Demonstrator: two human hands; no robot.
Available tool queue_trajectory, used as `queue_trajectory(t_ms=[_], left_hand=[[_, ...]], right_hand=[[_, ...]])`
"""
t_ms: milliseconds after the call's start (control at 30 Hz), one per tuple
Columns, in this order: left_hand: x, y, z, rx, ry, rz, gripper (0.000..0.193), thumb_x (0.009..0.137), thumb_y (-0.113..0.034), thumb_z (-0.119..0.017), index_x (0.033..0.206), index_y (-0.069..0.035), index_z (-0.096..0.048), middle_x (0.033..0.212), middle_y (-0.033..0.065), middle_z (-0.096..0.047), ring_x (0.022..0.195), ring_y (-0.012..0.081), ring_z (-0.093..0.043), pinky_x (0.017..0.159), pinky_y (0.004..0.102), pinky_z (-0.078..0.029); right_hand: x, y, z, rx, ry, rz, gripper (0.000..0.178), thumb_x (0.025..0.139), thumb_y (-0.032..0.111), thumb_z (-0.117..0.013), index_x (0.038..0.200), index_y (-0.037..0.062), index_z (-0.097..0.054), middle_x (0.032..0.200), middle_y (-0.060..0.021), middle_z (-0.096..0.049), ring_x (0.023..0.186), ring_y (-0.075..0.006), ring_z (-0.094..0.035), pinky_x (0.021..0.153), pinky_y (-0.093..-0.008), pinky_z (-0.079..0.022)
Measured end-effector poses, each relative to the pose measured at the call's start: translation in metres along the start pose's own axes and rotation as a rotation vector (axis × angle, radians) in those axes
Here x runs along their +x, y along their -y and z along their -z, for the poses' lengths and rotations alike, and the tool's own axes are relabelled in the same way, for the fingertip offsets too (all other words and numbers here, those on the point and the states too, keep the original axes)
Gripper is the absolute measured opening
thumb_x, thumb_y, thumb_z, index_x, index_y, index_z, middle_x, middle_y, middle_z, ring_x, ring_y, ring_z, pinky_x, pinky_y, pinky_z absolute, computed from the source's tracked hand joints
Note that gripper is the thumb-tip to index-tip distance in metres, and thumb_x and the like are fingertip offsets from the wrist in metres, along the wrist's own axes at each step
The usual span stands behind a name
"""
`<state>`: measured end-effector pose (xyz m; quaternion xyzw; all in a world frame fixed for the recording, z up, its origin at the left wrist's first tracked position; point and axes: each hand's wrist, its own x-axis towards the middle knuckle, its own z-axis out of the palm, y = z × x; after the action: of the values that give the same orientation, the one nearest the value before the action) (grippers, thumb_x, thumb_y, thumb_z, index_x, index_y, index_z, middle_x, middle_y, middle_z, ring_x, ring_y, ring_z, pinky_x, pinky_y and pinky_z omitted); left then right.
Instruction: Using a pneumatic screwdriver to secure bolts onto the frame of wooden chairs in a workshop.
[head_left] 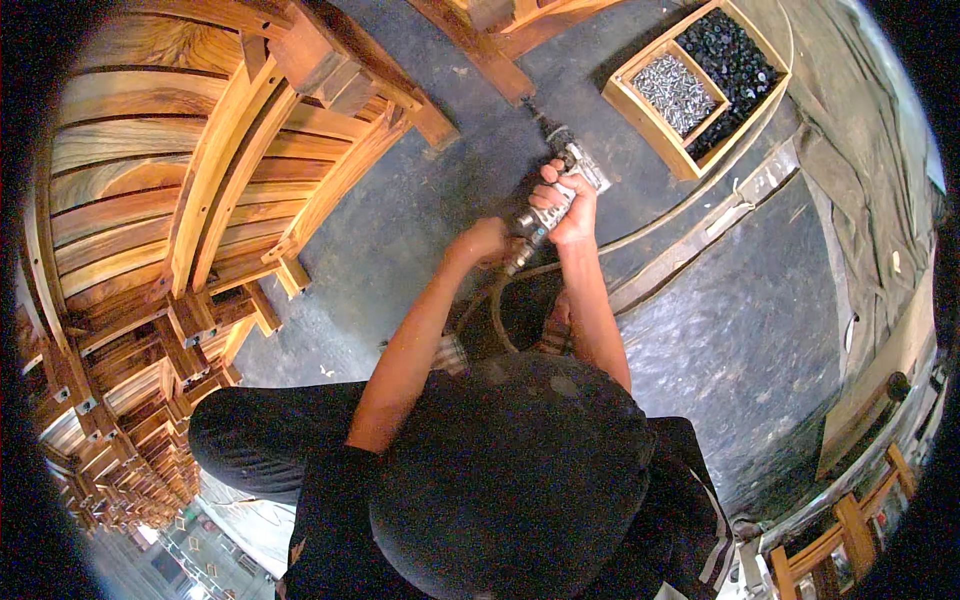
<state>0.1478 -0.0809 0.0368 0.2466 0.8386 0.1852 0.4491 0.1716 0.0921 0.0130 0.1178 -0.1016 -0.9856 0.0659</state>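
Observation:
My right hand [567, 203] is wrapped round the grip of a worn metal air drill [575, 155]. Its bit [531, 103] points away from me and meets the end of a wooden leg [500, 72] at the top. My left hand [481, 243] is closed beside the lower end of the drill's grip, slightly blurred; whatever its fingers hold is hidden. From the grip's bottom a tan air hose [497, 312] curves back toward my legs.
A divided wooden box [693, 166] at the upper right holds silver screws [672, 92] and black small parts [727, 62]. Slatted wooden furniture [140, 130] stands at left, with many stacked pieces behind. Crumpled cloth [860, 130] lies along the right. Dark sheeting [400, 215] covers the floor.

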Motion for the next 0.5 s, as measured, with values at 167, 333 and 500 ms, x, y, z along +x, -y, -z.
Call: queue_trajectory(t_ms=[167, 333, 500], left_hand=[[0.004, -0.004, -0.013, -0.05, 0.061, 0.219, 0.057, 0.074, -0.048, -0.07, 0.084, 0.008, -0.065, 0.087, 0.0258, -0.065, 0.086, 0.0371, -0.065, 0.079, 0.0437, -0.05], [0.003, -0.013, -0.015, 0.025, -0.047, 0.204, 0.05, 0.074, -0.044, -0.07, 0.083, 0.005, -0.067, 0.082, 0.024, -0.066, 0.083, 0.0384, -0.065, 0.078, 0.0436, -0.051], [0.016, -0.007, -0.022, 0.116, -0.02, 0.136, 0.046, 0.076, -0.043, -0.067, 0.079, 0.003, -0.069, 0.078, 0.0202, -0.067, 0.077, 0.035, -0.067, 0.076, 0.0428, -0.052]], right_hand=[[-0.025, 0.011, -0.005, -0.079, -0.001, -0.005, 0.02, 0.075, 0.006, -0.054, 0.095, 0.0102, -0.054, 0.079, -0.0045, -0.053, 0.048, -0.0106, -0.04, 0.052, -0.0283, -0.039], [-0.05, 0.025, -0.02, -0.204, -0.022, 0.045, 0.024, 0.076, 0.005, -0.051, 0.099, 0.0093, -0.051, 0.08, -0.0035, -0.051, 0.05, -0.0101, -0.04, 0.052, -0.0286, -0.037], [-0.065, 0.044, -0.049, -0.249, -0.032, 0.11, 0.021, 0.077, 0.007, -0.051, 0.098, 0.0091, -0.054, 0.078, -0.0043, -0.052, 0.05, -0.0114, -0.04, 0.051, -0.0285, -0.037]])
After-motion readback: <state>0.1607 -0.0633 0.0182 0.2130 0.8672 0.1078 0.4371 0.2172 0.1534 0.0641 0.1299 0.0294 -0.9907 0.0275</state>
